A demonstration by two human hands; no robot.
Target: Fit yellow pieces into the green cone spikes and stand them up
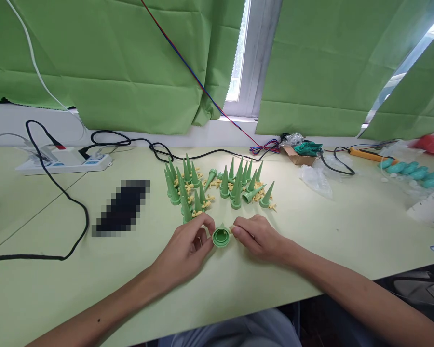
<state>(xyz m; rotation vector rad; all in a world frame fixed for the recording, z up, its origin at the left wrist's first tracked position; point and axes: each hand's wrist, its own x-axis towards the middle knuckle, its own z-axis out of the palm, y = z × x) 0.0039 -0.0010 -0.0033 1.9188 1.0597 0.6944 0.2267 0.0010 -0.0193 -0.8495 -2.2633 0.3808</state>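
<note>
Between my hands is a green plastic cone (221, 237), its round hollow end turned toward me. The fingers and thumb of my left hand (192, 243) grip its left side. My right hand (258, 236) pinches a small yellow plastic piece (232, 229) at the cone's right edge; the fingertips cover most of it. Just beyond my hands, several similar green cones (236, 190) stand on the table, and a few lie on their sides. Small yellow valve-like pieces (217, 183) are scattered among them, some against the cones' bases.
A pixelated dark object (123, 209) lies to the left. Behind it are a white power strip (72, 161) and a black cable (83, 212). At the back right are a small cardboard box (300, 156), a clear plastic bag (315, 180) and teal objects (407, 167). The table (311, 294) ends before my lap.
</note>
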